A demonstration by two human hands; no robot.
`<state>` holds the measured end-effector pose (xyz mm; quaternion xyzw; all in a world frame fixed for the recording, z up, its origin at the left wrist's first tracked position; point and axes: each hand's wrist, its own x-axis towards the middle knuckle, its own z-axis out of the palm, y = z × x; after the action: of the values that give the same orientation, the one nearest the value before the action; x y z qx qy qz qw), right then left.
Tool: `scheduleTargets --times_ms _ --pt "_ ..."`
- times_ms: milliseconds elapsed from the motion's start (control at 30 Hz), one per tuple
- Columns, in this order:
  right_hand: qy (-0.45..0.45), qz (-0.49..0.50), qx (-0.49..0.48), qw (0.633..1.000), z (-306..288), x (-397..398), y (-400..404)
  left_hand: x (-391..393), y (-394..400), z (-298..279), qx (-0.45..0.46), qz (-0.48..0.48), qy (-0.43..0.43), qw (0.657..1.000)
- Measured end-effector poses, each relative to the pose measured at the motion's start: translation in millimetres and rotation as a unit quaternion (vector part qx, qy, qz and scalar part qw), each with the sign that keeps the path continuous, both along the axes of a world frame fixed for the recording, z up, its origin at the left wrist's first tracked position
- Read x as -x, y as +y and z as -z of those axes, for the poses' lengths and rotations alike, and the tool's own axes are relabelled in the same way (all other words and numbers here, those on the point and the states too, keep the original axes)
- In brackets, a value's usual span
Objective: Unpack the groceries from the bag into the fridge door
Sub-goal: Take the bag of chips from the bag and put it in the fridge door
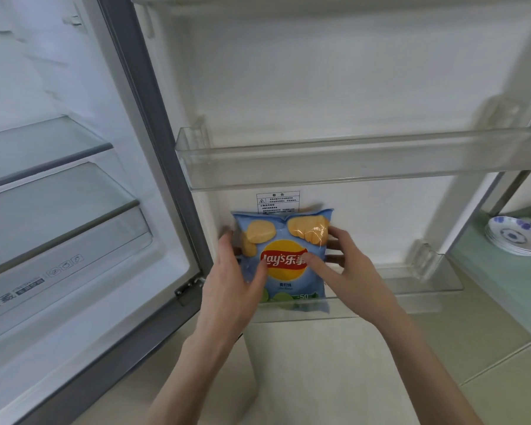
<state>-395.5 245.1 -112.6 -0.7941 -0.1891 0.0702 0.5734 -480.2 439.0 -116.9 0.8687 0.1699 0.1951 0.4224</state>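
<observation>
Chips bag (284, 259) upright, held by both hands, its bottom edge already inside the lowest clear door bin (396, 294). Left hand (238, 283) grips the bag's left side, thumb across the front by the logo, the other fingers curled round behind the edge. Right hand (347, 271) grips the right side, thumb pressed on the front near the logo, fingers wrapped round the back of the bag. Both are closed on the bag, neither is loose. Bag sits between the two thumbs, its top edge above the fingertips, close to the warning label (278, 202) on the door panel. Middle door bin (350, 161) well above the fingers, nothing seen in it. Step looks like seating the bag in the bin. To do it well: lower it straight until the bottom rests on the bin floor, lean the back against the door panel, don't squeeze since the puffed bag will crush or spring out, then let go one hand at a time and check it stands. Stack of plates (517, 236) far right of the right fingers, out of the way. Grocery bag itself not in view.
</observation>
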Motion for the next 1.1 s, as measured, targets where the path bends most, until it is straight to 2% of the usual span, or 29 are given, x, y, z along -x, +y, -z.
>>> scheduleTargets --times_ms 100,200,333,433,567,833,1100 --pt "-0.051 0.033 0.011 0.998 -5 7 -9 8 -3 -1 -0.109 -0.059 -0.014 0.992" --pt "-0.147 0.088 0.104 0.98 -6 18 -24 12 -15 0 -0.167 -0.073 -0.035 0.983" --pt "-0.334 0.147 0.246 0.898 -6 33 -62 17 -49 -5 -0.211 -0.035 -0.048 0.976" --pt "-0.384 0.178 0.282 0.861 -11 46 -100 19 -85 -11 -0.23 -0.004 -0.077 0.97" --pt "-0.384 0.224 0.316 0.838 -13 66 -156 15 -140 -14 -0.253 0.063 -0.122 0.958" --pt "-0.314 0.355 0.386 0.791 -13 124 -297 11 -278 -6 -0.288 0.193 -0.152 0.925" --pt "-0.259 0.467 0.45 0.716 -2 213 -435 35 -426 -2 -0.279 0.311 -0.222 0.881"
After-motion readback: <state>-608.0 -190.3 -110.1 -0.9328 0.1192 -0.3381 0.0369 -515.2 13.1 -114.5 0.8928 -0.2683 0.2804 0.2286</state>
